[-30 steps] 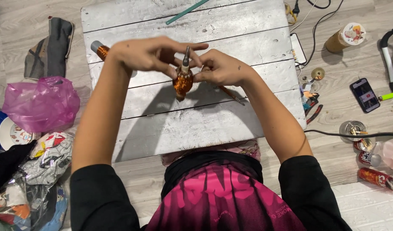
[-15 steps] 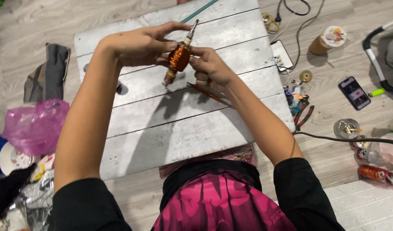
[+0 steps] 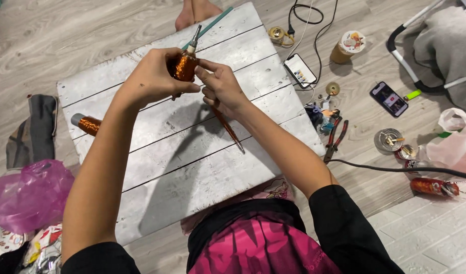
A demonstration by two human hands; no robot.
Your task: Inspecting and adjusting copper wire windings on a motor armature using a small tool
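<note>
At the far left, about nine o'clock, a folded dark grey cloth lies on the pale wood-look floor, and below it at seven o'clock sits a crumpled magenta plastic bag. On the left edge of the white-painted plank board, a short cylindrical spool of copper-coloured wire lies on its side.

Towards twelve o'clock the left hand is curled round a bulging copper-wound bobbin with a grey metal tip, held in the air above the board and tilted slightly. Just to its right the right hand pinches at the bobbin's side with thumb and forefinger pressed together; a long thin copper-wound rod slants down from under that hand towards five o'clock, its tip touching the board.

Further right, at two o'clock, a white-cased phone lies by the board's corner. At three o'clock red-handled pliers rest on the floor, with a second dark phone well beyond them.
</note>
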